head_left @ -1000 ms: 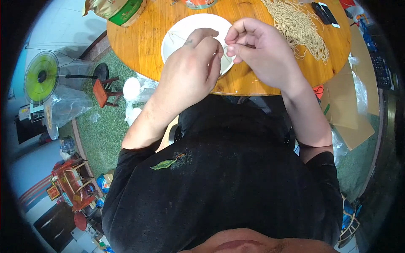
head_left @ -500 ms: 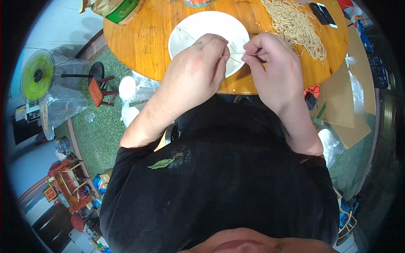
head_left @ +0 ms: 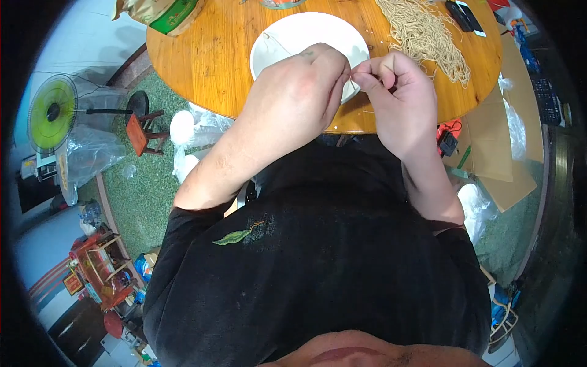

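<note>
Over the near right part of a white bowl (head_left: 275,37) on the table, my two hands meet fingertip to fingertip. My left hand (head_left: 309,85) is closed in a pinch, its fingertips mostly hidden behind its back. A thin pale string (head_left: 278,44) runs across the bowl's inside toward that hand. My right hand (head_left: 400,92) pinches thumb against forefinger at the same spot, by the bowl's right rim. The bit of string between the fingertips is very small. To the right lies a loose heap of tan string (head_left: 425,40).
The round wooden table (head_left: 208,67) carries a green and tan bag (head_left: 162,15) at far left, a glass container (head_left: 282,3) at the back, and a black object (head_left: 460,15) beside a white one at far right. A fan (head_left: 54,113) and red stool (head_left: 139,134) stand left.
Both hands have come together; the gap between their fingertips has closed. My left hand has shifted right. The bowl sits slightly further right in view.
</note>
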Tool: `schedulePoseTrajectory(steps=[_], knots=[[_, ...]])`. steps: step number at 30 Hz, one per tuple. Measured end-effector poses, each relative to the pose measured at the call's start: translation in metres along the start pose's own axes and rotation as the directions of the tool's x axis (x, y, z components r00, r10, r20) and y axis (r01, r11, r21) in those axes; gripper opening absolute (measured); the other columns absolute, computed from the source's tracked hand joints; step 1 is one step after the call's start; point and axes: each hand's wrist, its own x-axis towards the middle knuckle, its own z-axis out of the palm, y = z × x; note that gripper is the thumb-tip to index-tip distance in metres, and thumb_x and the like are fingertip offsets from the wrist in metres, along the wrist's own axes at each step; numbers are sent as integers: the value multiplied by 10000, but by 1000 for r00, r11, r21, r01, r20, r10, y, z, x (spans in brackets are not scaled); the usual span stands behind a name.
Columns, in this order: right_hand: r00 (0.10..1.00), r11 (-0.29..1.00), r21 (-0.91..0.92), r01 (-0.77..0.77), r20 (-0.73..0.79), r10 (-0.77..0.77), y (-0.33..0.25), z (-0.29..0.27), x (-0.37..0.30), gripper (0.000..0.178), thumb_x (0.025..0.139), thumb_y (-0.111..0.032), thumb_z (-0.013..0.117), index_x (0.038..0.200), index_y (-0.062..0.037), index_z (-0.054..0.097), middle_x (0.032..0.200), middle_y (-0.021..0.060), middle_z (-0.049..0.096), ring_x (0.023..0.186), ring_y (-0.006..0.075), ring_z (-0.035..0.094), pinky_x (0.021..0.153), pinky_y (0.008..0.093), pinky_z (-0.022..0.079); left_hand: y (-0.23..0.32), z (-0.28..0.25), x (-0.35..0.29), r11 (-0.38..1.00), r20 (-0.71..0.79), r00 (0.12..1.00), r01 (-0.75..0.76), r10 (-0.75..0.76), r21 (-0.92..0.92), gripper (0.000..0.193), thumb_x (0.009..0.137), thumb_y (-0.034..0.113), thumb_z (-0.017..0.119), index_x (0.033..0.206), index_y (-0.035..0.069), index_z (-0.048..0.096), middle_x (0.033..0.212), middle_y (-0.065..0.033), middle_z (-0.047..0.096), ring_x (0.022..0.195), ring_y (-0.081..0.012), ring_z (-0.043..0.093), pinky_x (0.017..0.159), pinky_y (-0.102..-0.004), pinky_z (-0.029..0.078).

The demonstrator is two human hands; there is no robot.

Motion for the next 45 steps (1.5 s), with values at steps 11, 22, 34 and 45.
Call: schedulePoseTrajectory(steps=[11,22,34,45], knots=[[990,958,250,-138,39,132,13,-4,-6,415,979,121,721,834,-74,384,942,127,767,911,132,713,835,309,611,-3,14,7,995,-86,992,-94,91,-25,122,974,70,763,1083,34,719,916,-146,722,830,-354,756,708,-441,597],[985,841,515,-167,55,162,23,1,-8,357,1040,87,691,933,-90,399,1006,129,753,927,134,712,860,270,569,-5,18,1,966,-34,999,9,-19,-260,342,937,50,854,1228,40,674,1004,-61,786,705,-156,730,606,-290,573],[959,638,734,-231,60,278,31,3,-20,355,1028,38,749,886,-122,466,1072,170,795,947,141,728,834,268,533,-4,26,-3,984,-157,987,-40,12,-172,329,956,77,874,1169,47,625,936,-58,781,684,-136,733,565,-269,551],[979,600,782,-172,70,190,35,8,-29,307,991,75,774,934,-89,520,1105,148,777,1022,143,726,917,292,576,-6,22,-1,982,-131,989,-87,65,-168,98,984,90,821,993,46,734,882,-92,746,724,-225,731,642,-337,578]])
